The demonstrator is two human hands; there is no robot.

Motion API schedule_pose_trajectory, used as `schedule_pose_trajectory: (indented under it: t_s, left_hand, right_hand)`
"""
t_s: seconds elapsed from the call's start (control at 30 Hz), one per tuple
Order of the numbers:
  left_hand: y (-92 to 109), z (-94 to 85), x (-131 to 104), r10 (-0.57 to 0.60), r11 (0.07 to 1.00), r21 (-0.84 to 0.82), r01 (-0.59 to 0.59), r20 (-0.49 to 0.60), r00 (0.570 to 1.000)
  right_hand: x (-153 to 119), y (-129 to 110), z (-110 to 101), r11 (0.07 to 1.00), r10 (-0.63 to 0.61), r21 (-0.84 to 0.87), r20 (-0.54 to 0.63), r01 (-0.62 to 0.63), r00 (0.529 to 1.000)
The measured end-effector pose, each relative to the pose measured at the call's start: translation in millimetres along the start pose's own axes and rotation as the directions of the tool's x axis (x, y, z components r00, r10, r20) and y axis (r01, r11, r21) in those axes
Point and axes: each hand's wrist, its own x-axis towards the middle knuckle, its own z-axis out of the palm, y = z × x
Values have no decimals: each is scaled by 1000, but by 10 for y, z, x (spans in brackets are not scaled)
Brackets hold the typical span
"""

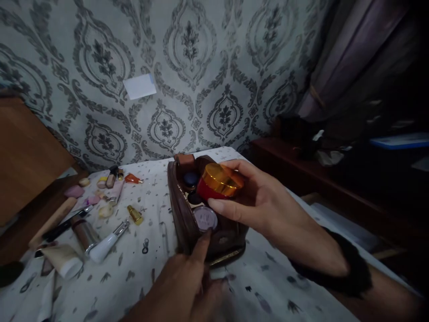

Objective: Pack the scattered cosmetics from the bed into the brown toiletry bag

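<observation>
A brown makeup bag [179, 214] stands unzipped on the patterned cloth, with its mouth facing up. My right hand [259, 201] grips a red jar with a shiny gold lid [223, 179] between thumb and fingers, tilted over the bag's opening. The index finger of my left hand [181, 281] is stretched out to the bag's near edge, beside a round clear-topped case [205, 218] inside; its other fingers are partly hidden and blurred. Further back in the bag lies a dark blue round item [190, 179].
Several cosmetics lie on the left, among them a gold lipstick tube [135, 215], a white-handled brush [109, 241], a cream tube [62, 259] and an orange bottle [133, 178]. A cardboard-coloured panel [30, 156] stands far left. Patterned wallpaper rises behind; dark furniture [284, 161] stands right.
</observation>
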Motion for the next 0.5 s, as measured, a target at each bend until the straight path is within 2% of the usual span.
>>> schedule_pose_trajectory:
  t_s: [0.07, 0.13, 0.2, 0.3, 0.5]
  left_hand:
    - [-88, 82, 92, 37, 999, -24, -35, 81, 996]
    - [-233, 180, 132, 115, 993, -16, -114, 107, 988]
    - [-387, 282, 130, 249, 967, 46, -250, 35, 968]
    - [-538, 384, 100, 421, 902, 149, -404, -102, 902]
    - [-642, 417, 90, 491, 861, 178, -477, -44, 870]
  right_hand:
    - [35, 43, -47, 999, 28, -31, 13, -28, 1000]
    - [58, 97, -81, 998, 43, -48, 11, -43, 999]
    - [83, 155, -117, 996, 60, -65, 8, -59, 998]
    - [123, 231, -173, 993, 82, -88, 3, -81, 997]
    - [170, 256, -197, 984, 148, -109, 24, -145, 989]
